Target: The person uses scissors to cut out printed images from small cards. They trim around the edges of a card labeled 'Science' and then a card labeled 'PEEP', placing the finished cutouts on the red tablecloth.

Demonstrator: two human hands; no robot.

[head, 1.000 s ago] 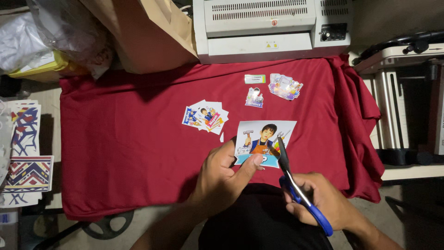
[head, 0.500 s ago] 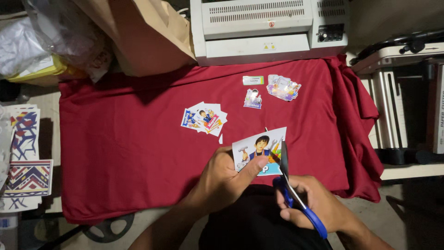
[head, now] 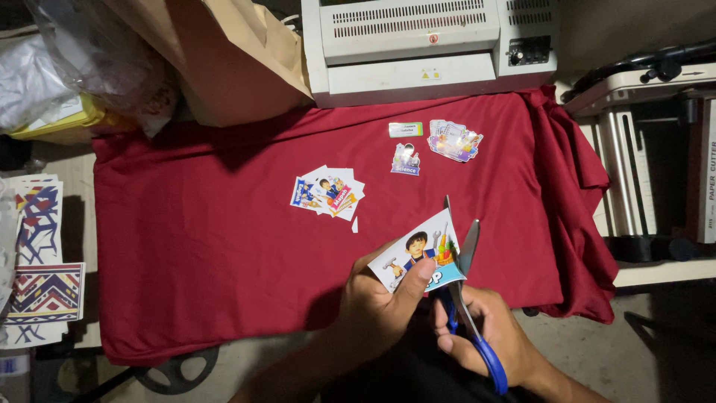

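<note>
My left hand (head: 377, 310) pinches a printed picture card (head: 418, 254) showing a cartoon child, holding it above the near edge of the red cloth (head: 209, 261). My right hand (head: 488, 336) grips blue-handled scissors (head: 466, 287). Their blades are spread around the card's right edge, tips pointing away from me. A small pile of cut picture cards (head: 328, 195) lies on the cloth just beyond my hands.
Farther back lie a single cut sticker (head: 406, 159), a small label (head: 406, 129) and a stack of shiny cutouts (head: 453, 139). A white laminator (head: 418, 45) stands at the back, a brown paper bag (head: 231, 60) to its left, patterned sheets (head: 37, 261) far left, a paper cutter (head: 656, 149) right.
The card has tilted and shifted slightly left in my left hand. The scissors have moved along its right edge, blades now wider apart.
</note>
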